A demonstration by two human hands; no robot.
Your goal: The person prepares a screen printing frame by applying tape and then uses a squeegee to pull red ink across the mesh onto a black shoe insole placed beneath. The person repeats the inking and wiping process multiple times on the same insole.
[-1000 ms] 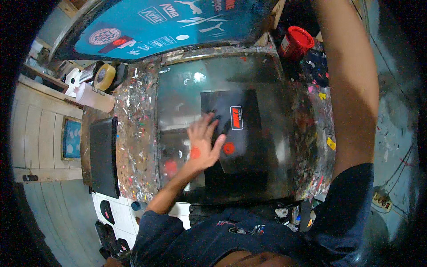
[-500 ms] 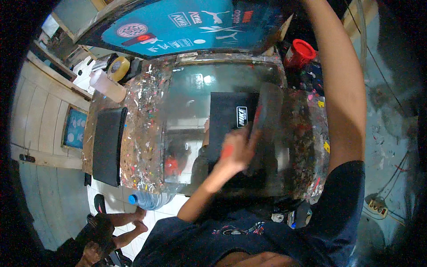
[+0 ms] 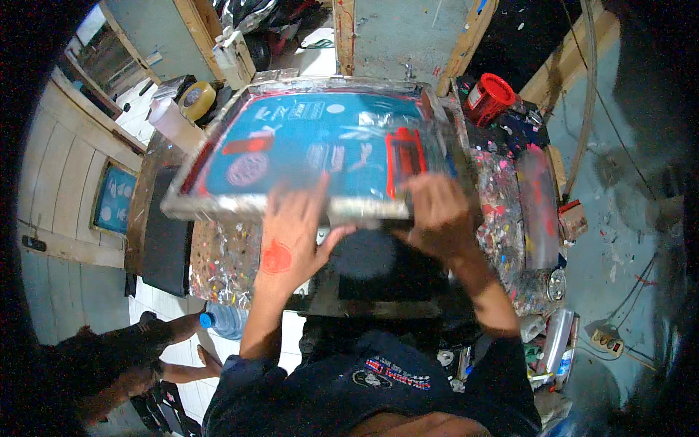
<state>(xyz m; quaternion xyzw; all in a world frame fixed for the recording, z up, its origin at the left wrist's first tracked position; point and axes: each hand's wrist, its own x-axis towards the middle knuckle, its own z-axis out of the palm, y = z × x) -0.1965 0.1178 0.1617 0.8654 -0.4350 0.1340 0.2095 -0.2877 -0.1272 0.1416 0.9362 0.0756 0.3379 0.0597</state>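
Observation:
A screen-printing frame with blue mesh and pale designs lies low over the worktable. My left hand, smeared with red on its back, grips the near rim left of its middle, fingers over the top and thumb below. At the rim's right part is my right hand, its blurred fingers over the edge. Red ink outlines a dark rectangular patch on the mesh beside that hand. Under the near rim a black flat piece shows in part; the frame hides the rest, including any print on it.
A stack of black sheets rests at the table's left, below a cloudy plastic container and a tape roll. A red tub stands back right. Another person's legs are at lower left, near a water bottle.
The raised frame has come down over the table and toward me. My right arm has dropped from high up to the near rim; my left hand has moved left from the black piece to the rim.

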